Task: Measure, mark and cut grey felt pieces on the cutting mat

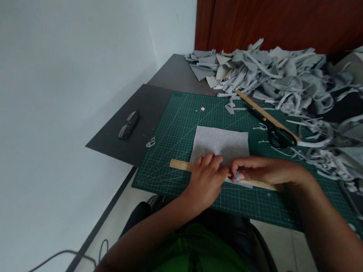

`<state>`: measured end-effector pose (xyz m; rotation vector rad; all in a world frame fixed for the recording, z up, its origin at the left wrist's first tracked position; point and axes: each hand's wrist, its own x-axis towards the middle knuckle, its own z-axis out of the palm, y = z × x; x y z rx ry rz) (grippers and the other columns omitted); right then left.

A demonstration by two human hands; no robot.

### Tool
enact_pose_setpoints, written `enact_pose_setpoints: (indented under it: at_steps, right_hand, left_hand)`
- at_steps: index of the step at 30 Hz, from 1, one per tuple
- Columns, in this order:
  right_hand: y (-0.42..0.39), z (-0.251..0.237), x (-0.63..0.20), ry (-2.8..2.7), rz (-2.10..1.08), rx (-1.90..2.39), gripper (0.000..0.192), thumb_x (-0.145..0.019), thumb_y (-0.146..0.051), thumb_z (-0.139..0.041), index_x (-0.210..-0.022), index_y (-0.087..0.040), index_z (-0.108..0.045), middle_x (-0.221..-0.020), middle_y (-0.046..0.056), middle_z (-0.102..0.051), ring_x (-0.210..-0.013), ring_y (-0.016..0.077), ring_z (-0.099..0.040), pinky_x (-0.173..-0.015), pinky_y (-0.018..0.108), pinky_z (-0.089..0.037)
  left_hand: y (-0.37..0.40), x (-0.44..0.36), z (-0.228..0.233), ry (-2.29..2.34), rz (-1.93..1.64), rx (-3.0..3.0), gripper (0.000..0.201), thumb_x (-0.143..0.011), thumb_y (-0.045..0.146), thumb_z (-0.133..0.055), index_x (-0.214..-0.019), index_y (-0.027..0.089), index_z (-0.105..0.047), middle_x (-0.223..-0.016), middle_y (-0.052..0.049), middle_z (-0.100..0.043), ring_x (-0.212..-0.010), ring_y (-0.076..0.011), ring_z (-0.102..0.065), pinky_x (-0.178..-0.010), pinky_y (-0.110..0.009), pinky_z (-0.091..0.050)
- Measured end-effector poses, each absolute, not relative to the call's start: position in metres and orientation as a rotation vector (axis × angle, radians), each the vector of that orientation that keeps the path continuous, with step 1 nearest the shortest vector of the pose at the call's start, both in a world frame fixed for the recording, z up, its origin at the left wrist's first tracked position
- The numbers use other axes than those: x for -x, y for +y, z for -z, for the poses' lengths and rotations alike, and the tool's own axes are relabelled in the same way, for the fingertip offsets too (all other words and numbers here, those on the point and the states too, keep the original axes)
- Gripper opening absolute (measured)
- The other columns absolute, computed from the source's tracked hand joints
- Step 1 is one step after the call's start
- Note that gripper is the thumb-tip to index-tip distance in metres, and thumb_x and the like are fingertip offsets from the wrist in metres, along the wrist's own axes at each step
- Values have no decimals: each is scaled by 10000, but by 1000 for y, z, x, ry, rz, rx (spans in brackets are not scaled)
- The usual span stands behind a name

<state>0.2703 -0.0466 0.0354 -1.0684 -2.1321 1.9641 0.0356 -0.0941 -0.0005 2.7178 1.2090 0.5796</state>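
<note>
Left hand (206,180) flat, pinning wooden ruler (180,165) across grey felt square (220,144); right hand (258,170) pinching small blue marker (238,176). Uncut yet; scissors (273,128) idle.

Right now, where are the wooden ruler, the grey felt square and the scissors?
wooden ruler (180,164), head view, on its bare left end beside the left hand.
grey felt square (220,143), head view, on the middle of the sheet.
scissors (280,137), head view, on the black handle loops.
</note>
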Motion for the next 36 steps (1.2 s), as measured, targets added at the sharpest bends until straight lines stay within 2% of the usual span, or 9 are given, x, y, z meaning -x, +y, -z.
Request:
enact_pose_setpoints:
  at_steps: [6, 13, 16, 19, 22, 24, 28, 31, 36]
  right_hand:
    - [-47, -35, -271, -2145, -1942, 1071, 297, -1016, -473, -599, -997, -184, -662, -1002, 49, -646, -948, 197, -591, -856, 312, -458]
    - [-40, -30, -267, -2101, -1916, 1050, 225, -933, -401, -717, -966, -179, -709, -963, 22, -685, -940, 182, -618, -884, 309, -468]
    - [-45, -25, -267, -2029, -1851, 1079, 202, -915, -373, -737, -951, -176, -714, -933, 17, -702, -890, 170, -631, -839, 303, -486]
    - [-65, -20, -264, -2004, -1613, 1126, 152, -948, -333, -707, -965, -182, -724, -934, 25, -711, -875, 175, -647, -816, 314, -502]
    - [-94, -15, -256, -1975, -1209, 1150, 99, -996, -262, -657, -997, -201, -735, -1018, 54, -722, -958, 201, -671, -865, 346, -514]
    - [-113, -10, -247, -1936, -940, 1180, 98, -1014, -245, -652, -1007, -218, -745, -994, 58, -721, -957, 212, -677, -857, 354, -524]
    - [-139, 2, -227, -2000, -623, 1266, 235, -1063, -193, -558, -1199, -257, -738, -1090, 88, -738, -1024, 238, -702, -908, 391, -555]
    - [-147, 8, -215, -2031, -414, 1331, 288, -1063, -155, -530, -1282, -240, -697, -1142, 102, -761, -1067, 260, -713, -944, 428, -555]
    - [-151, 7, -203, -2228, 7, 1374, 287, -1019, -65, -525, -1185, -182, -728, -1108, 120, -797, -996, 281, -712, -868, 442, -528]
  left_hand:
    - [-84, -34, 3, 1143, -530, -2598, 182, -975, 91, -580, -897, 198, -705, -976, -43, -673, -1013, -259, -576, -847, -422, -465]
    - [-67, -26, 5, 983, -580, -2401, 255, -961, 33, -534, -921, 187, -735, -930, -39, -668, -961, -231, -575, -850, -379, -428]
    - [-62, -25, 8, 900, -629, -2359, 291, -925, -5, -522, -948, 191, -736, -902, -27, -663, -918, -216, -579, -853, -370, -419]
    - [-59, -26, 13, 880, -670, -2315, 290, -894, -19, -530, -890, 192, -729, -876, -26, -663, -900, -213, -585, -849, -365, -420]
    - [-57, -26, 14, 874, -695, -2278, 277, -877, -21, -543, -814, 193, -707, -858, -26, -666, -885, -208, -592, -846, -361, -427]
    - [-56, -25, 13, 864, -707, -2248, 274, -876, -16, -544, -785, 194, -694, -867, -28, -674, -897, -207, -601, -859, -362, -439]
    - [-54, -23, 11, 811, -691, -2187, 295, -860, -27, -525, -791, 199, -702, -907, -34, -692, -947, -209, -617, -882, -359, -471]
    - [-53, -23, 10, 802, -665, -2192, 303, -837, -35, -510, -773, 196, -695, -898, -32, -691, -940, -206, -621, -872, -357, -484]
    - [-52, -25, 13, 822, -671, -2233, 321, -809, -60, -514, -797, 192, -711, -912, -35, -718, -936, -208, -628, -879, -365, -491]
